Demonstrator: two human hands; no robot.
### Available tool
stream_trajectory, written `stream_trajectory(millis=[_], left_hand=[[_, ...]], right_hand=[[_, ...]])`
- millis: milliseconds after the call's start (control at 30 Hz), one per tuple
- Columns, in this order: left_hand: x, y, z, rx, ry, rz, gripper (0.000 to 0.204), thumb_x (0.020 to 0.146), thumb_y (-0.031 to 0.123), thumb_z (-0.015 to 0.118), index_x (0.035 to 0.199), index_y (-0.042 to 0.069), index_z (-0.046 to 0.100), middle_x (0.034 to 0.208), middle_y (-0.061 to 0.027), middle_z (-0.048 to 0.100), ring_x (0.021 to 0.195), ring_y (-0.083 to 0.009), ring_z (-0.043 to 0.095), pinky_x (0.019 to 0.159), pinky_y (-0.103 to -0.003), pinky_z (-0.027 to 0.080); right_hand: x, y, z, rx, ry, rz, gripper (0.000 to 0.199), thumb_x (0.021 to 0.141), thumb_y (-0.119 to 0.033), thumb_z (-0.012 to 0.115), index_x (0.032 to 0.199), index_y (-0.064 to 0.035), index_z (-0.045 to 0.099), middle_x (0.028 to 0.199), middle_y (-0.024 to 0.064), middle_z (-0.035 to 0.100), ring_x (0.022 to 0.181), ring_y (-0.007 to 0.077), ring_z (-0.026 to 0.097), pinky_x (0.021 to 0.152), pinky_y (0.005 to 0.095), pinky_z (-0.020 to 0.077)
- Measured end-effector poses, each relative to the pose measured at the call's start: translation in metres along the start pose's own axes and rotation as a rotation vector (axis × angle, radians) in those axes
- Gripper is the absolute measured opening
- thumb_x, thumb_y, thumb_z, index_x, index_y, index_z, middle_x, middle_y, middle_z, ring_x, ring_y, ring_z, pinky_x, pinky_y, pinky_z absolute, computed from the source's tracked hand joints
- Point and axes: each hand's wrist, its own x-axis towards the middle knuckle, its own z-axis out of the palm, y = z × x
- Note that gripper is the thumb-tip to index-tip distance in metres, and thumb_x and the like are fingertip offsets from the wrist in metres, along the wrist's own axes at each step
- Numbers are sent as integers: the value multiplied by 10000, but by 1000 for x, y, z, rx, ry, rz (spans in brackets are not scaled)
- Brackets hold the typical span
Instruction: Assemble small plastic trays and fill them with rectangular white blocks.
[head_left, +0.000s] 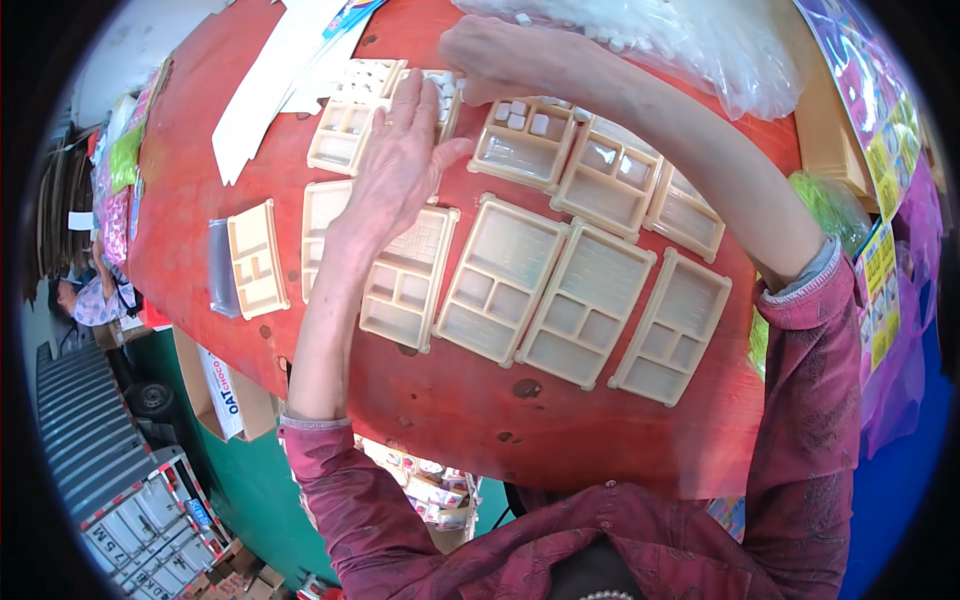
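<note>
My left hand [395,175] lies with its fingers stretched out over a beige compartment tray [449,125] in the far row, covering part of it. White pieces [436,80] show in that tray's far compartment. Beyond it, my right hand [487,58] is curled closed, and what its fingers may hold is hidden. Just left of my left fingers stands another tray [335,150] with white pieces in its far part. To the right, a divided tray [522,155] holds a few white cubes [517,115]. My right forearm crosses above the far row.
Several beige trays [590,300] form a nearer row on the red table [450,420]. A clear plastic bag [680,40] of white pieces lies at the far right. White sheets [265,90] lie far left. Beside a small tray [258,260] is a dark translucent piece [222,268].
</note>
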Motion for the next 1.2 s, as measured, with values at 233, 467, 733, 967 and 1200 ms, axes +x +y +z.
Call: stream_trajectory(millis=[233,467,733,967,1200], left_hand=[[3,2,3,68,-42,-24,759,914,410,525,1403,-88,226,1484,-271,168,1381,-363,206,1122,-492,194],[5,1,5,50,-43,-59,797,907,454,512,1405,-88,206,1483,-288,143,1380,-380,198,1113,-524,196],[16,6,9,33,-12,-54,782,920,451,494,1406,-85,199,1476,-297,154,1372,-393,211,1100,-544,213],[13,7,7,19,-11,-70,790,920,455,491,1398,-103,200,1478,-293,153,1372,-390,215,1099,-545,216],[15,19,6,158,191,18,635,911,331,546,1371,-46,324,1472,-253,214,1363,-429,218,1066,-611,201]], right_hand=[[-18,3,0,3,339,-243,165,622,-80,686,732,38,651,722,181,633,714,324,645,589,418,519],[-6,-2,3,-14,218,-117,162,722,-104,646,789,22,571,797,143,579,792,296,582,720,377,475],[10,28,7,-39,203,-163,125,653,-77,667,682,33,616,687,175,616,658,314,620,598,402,497],[-22,33,-38,809,-4,217,169,688,-140,655,768,0,705,661,77,645,635,115,612,586,267,487],[-60,38,-59,1131,-75,279,176,737,-152,659,793,10,696,728,56,654,693,119,603,652,240,475]])
